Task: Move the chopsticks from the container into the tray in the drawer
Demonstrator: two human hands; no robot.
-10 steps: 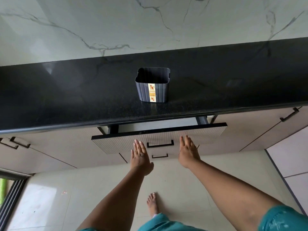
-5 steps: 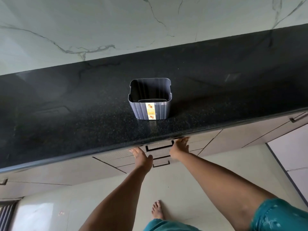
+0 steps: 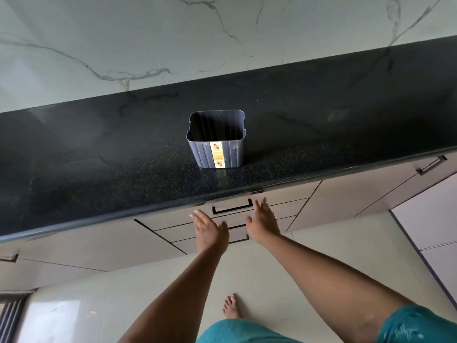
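A dark grey ribbed container (image 3: 217,142) with a yellow label stands upright on the black granite counter (image 3: 123,169); nothing shows inside it. No chopsticks and no tray are in view. Below the counter edge the top drawer (image 3: 232,209) with its black handle is pushed in flush with the cabinet fronts. My left hand (image 3: 209,230) hovers just left of that handle, fingers apart, holding nothing. My right hand (image 3: 263,225) is just right of the handle, fingers spread, also holding nothing. Neither hand clearly touches the drawer front.
A second drawer front (image 3: 237,235) sits under the first. Beige cabinet doors with black handles (image 3: 431,165) run left and right. A marble wall rises behind the counter. My bare foot (image 3: 231,305) stands on the pale tiled floor.
The drawer, pulled out a second ago, has been pushed shut by both hands. My hands have since drawn slightly back from its front. The view has tilted down onto the counter.
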